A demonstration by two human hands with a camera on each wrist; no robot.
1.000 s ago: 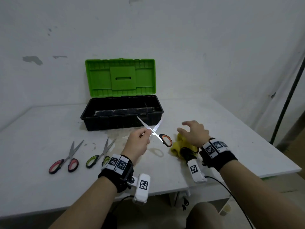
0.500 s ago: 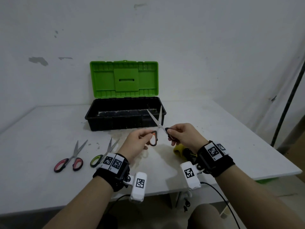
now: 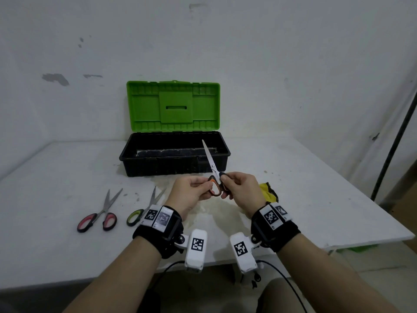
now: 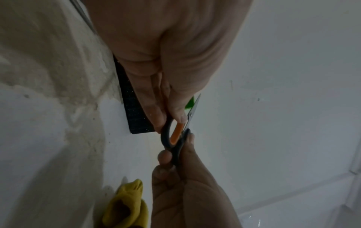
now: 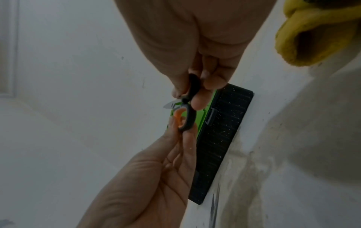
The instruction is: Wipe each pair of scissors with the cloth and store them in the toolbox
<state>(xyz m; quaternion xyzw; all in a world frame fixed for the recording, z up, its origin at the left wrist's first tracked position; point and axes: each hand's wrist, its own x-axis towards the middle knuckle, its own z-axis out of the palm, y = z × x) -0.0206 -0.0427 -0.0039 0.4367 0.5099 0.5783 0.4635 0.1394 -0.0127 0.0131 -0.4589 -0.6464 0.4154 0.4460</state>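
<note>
Both hands hold the orange-handled scissors [image 3: 214,177] up above the middle of the surface [image 3: 304,188], blades together and pointing away toward the open toolbox [image 3: 174,164]. The left hand [image 3: 188,195] pinches the orange-lined loop between thumb and fingers; the right hand [image 3: 242,193] pinches the other, black loop. The toolbox sits toward the back edge, its green lid [image 3: 173,106] standing upright. The yellow cloth [image 3: 268,193] lies crumpled just right of the right hand. The red-handled scissors [image 3: 100,214] and the green-handled scissors [image 3: 144,210] lie side by side toward the front left, apart from each other. Bare surface stretches right of the cloth out to the right edge.
</note>
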